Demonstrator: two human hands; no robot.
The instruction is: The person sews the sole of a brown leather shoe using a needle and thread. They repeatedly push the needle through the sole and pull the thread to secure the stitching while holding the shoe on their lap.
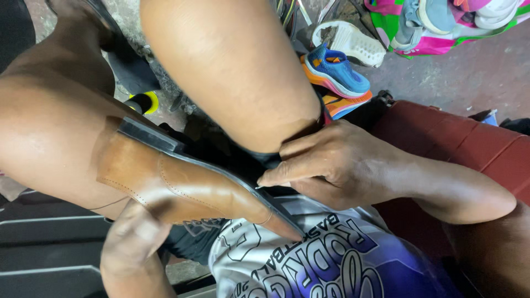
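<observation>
A brown leather shoe [182, 190] with a black sole lies tilted, sole edge up, wedged between my bare knees over my lap. My left hand [132, 237] comes up from below and cups the shoe's upper near the heel; it is blurred and its fingers are partly hidden behind the leather. My right hand [337, 165] lies on the front part of the sole, fingers folded together over the black edge and thumb stretched along it. Whether it pinches anything small I cannot see. My printed white and purple shirt [309, 259] is just under the toe.
A blue and orange sneaker pair [337, 74] and a white-soled shoe [350, 41] lie on the concrete floor [469, 72] ahead. A bright patterned bag [436, 38] holds more shoes at top right. A dark red seat [469, 143] is on the right, a yellow and black tool [144, 102] near my left knee.
</observation>
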